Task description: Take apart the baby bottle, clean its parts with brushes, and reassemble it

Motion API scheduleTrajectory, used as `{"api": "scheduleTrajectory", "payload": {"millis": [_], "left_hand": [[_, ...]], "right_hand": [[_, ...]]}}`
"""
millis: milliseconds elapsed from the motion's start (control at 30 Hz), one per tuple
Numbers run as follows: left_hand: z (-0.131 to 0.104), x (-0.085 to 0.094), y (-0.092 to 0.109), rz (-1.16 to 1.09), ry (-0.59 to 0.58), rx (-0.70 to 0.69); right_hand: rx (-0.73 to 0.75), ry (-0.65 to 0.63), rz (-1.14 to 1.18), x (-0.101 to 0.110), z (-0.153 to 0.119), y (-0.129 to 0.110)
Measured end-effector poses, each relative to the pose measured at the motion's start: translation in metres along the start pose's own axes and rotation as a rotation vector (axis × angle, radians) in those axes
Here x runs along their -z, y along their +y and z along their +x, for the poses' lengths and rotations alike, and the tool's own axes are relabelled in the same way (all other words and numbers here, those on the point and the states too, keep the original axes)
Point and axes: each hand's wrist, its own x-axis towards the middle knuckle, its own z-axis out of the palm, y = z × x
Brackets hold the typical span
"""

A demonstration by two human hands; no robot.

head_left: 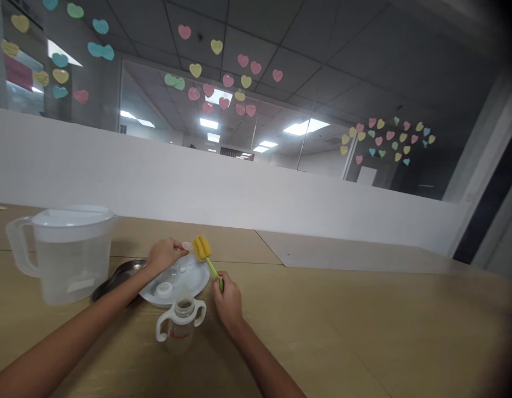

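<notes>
Tan table, white wall behind. Your left hand pinches a small clear disc near the far edge of the white plate; your right hand grips the yellow sponge brush by its green handle. Two-handled bottle stands upright, nearer you.

The pitcher looks to be translucent plastic, cloudy and smooth, with a milky plastic lid. The tray has the dark shine of polished metal, while the dish is smooth, glossy white. The bottle is clear, glass or plastic being hard to tell, with smooth white plastic handles. Yellow foam, matt and porous, forms the brush head above a bright green plastic stem. The counter has a smooth, faintly glossy surface; the white wall is matt, and the heart-shaped notes look like paper on shiny glass.
</notes>
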Motion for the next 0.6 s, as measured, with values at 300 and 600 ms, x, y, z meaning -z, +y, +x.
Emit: {"api": "scheduleTrajectory", "payload": {"millis": [300,600], "left_hand": [[-0.002,0.017,0.009,-0.361,0.158,-0.05],[-0.002,0.028,0.023,-0.44,0.276,-0.038]], "right_hand": [[0.075,-0.08,-0.03,0.002,-0.003,-0.006],[0.223,-0.111,-0.124,0.008,-0.003,-0.009]]}}
